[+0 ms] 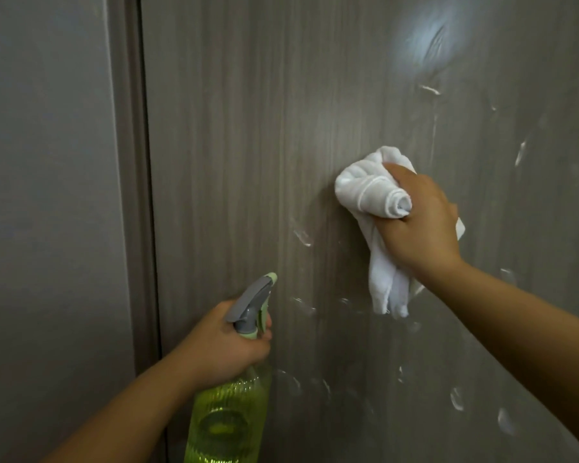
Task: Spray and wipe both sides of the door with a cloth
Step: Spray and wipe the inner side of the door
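Grey-brown wood-grain laminate fills the view: this is the door (248,145), seen close up, with its left edge meeting a darker frame (131,162) and a pale grey wall (47,162) beyond. My right hand (418,225) grips a bunched white cloth (371,195) and presses it flat against the door near the middle of the panel, one tail of the cloth hanging down below the fist. My left hand (221,345) is wrapped round the neck of a green spray bottle (228,419) with a grey trigger head (251,302), held low near the door's left edge, nozzle pointing up toward the panel. Streaks and beads of spray (303,237) glisten across the lower and right parts of the door, and a soft spot of reflected light (432,41) sits toward the upper right. I judge the step in hand to be wiping on this first face, spraying apparently done for now. The next move calls for broad strokes downward and to the right to gather the remaining wet marks; the far side of the door is out of view and I take it as not yet treated. Lighting is dim.
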